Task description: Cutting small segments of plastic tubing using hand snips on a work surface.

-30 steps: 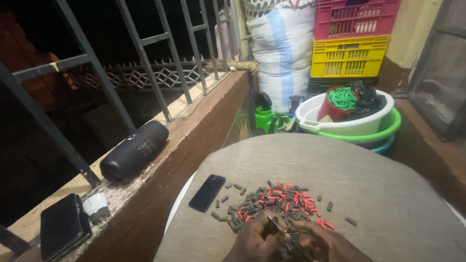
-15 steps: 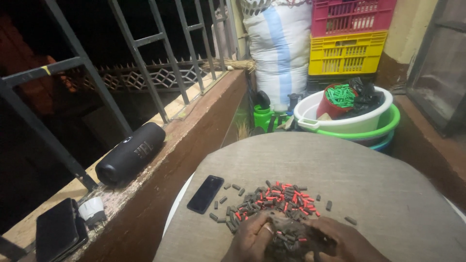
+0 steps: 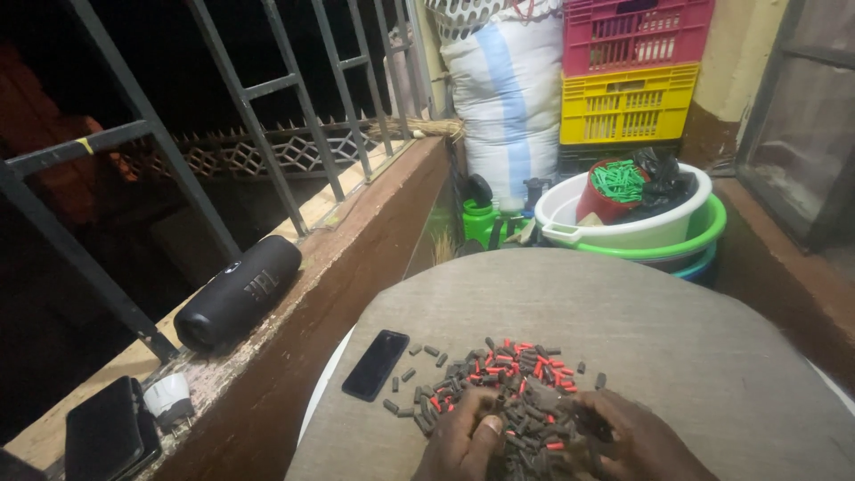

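From the head camera, looking down, both hands sit at the bottom edge of the frame on a round table (image 3: pixel 659 321) covered in grey-brown cloth. The left hand (image 3: pixel 463 441) lies palm down with its fingers curled loosely into the near edge of a pile of small dark grey and red cylindrical pieces (image 3: pixel 508 383). Its thumb points toward the middle of the heap. The right hand (image 3: pixel 632 441) lies opposite, also palm down, fingers bent and buried among the pieces, so the two hands cup the near part of the pile between them. Whether either hand actually pinches a piece cannot be told; the fingertips are hidden in the heap.

The pile spreads away from the hands toward the table's centre, with stray pieces scattered to its left. Just beyond those strays a black phone (image 3: pixel 376 363) lies flat near the table's left rim.

To the left, a black cylindrical speaker (image 3: pixel 236 303) rests on a concrete ledge (image 3: pixel 356 232) below metal railings. Behind the table stand stacked basins (image 3: pixel 641 232) and coloured crates (image 3: pixel 632 76).
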